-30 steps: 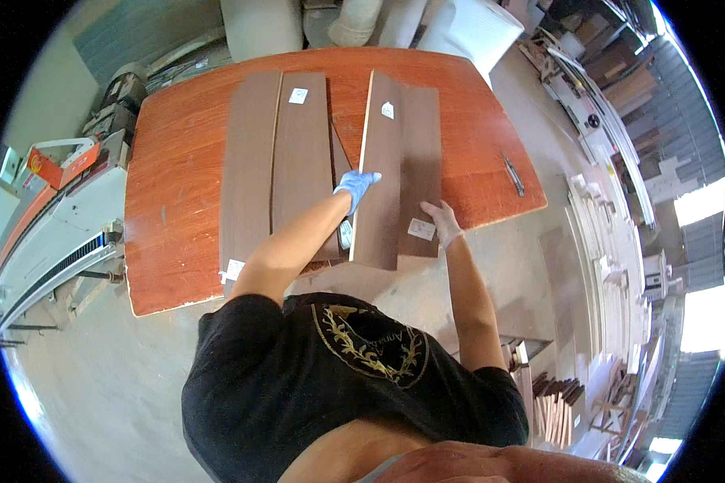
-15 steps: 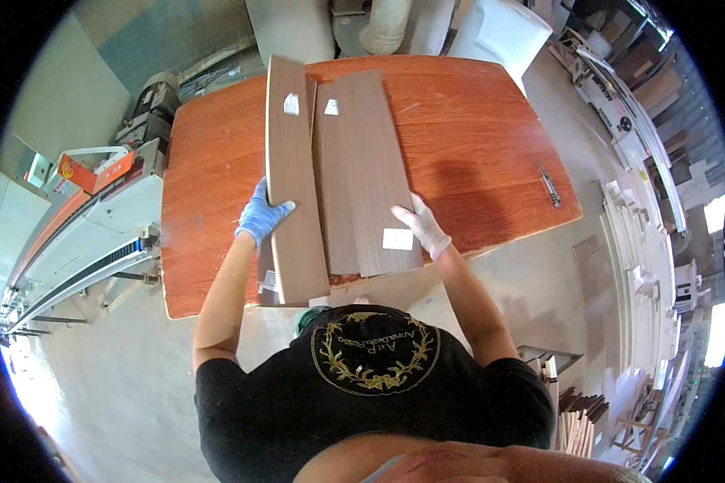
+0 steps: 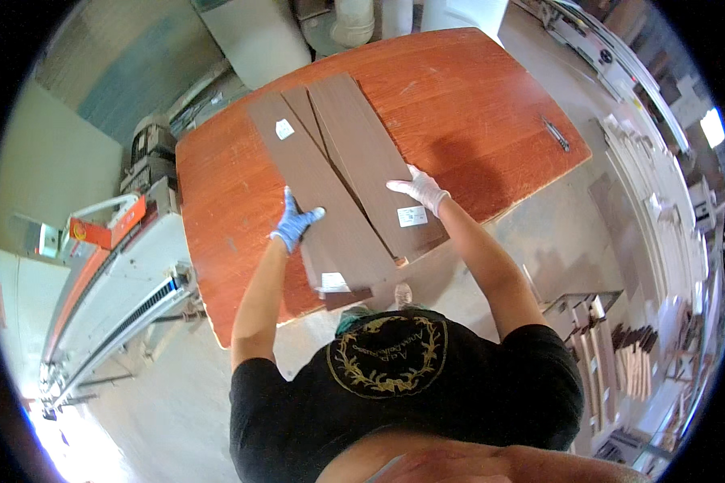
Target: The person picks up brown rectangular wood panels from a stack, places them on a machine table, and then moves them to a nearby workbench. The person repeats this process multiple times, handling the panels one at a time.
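Note:
Two long brown wood-grain panels lie side by side on the red-brown table, a dark wedge-shaped gap between them. At the left panel, my left hand in a blue glove holds the left edge, thumb on top and fingers along the side. My right hand, in a white glove, grips the outer edge of the right panel with its thumb on the face. White labels are stuck on both panels. A darker strip of board shows beneath the left panel's near end.
A utility knife lies near the table's right edge. To the left stands a long machine with an orange part. Stacked pale boards and upright wood strips are on the right.
The left panel has come down from its tilted position and lies flat beside the right one. My left hand has moved down with it. The whole view has turned somewhat.

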Available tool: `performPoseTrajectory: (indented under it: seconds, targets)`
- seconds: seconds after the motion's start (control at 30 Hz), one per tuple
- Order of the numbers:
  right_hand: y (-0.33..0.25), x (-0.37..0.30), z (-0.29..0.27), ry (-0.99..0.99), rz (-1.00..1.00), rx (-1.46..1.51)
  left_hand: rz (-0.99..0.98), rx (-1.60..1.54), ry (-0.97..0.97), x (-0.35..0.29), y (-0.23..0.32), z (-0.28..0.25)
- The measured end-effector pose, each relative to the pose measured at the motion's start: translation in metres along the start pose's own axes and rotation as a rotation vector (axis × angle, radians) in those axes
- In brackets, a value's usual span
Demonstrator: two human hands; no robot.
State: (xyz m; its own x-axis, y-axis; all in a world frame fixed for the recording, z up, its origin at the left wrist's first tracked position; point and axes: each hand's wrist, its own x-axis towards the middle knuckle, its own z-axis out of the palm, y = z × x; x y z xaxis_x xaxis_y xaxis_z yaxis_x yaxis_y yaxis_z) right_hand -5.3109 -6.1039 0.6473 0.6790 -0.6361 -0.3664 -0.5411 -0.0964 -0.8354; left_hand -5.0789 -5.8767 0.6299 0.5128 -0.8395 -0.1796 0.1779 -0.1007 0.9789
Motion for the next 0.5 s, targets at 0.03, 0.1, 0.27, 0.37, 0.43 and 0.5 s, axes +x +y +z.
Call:
performPoseTrajectory:
  seconds: [0.03,0.1,0.27,0.37,0.43,0.5]
  targets:
    - [0.015,0.008,0.004,-0.044,-0.038,0.109,-0.004,-0.046,-0.001,-0.004,0.007,0.013]
    - [0.019,-0.003,0.016,0.113,-0.028,-0.001,-0.030,-0.144,0.026,-0.027,0.007,0.038]
    - [-0.008,-0.067,-0.009,-0.008,-0.028,0.179,0.021,0.211,0.292,-0.068,-0.075,0.091]
    - [0.060,-0.102,-0.040,0.052,0.061,0.152,-0.186,-0.067,0.049,-0.150,-0.018,0.139]
    - [0.107,-0.144,-0.051,0.170,0.083,0.126,-0.346,-0.396,-0.221,-0.186,-0.029,0.116]
    - [0.041,-0.191,-0.038,0.124,0.302,0.305,-0.486,-0.466,-0.295,-0.205,-0.049,0.065]
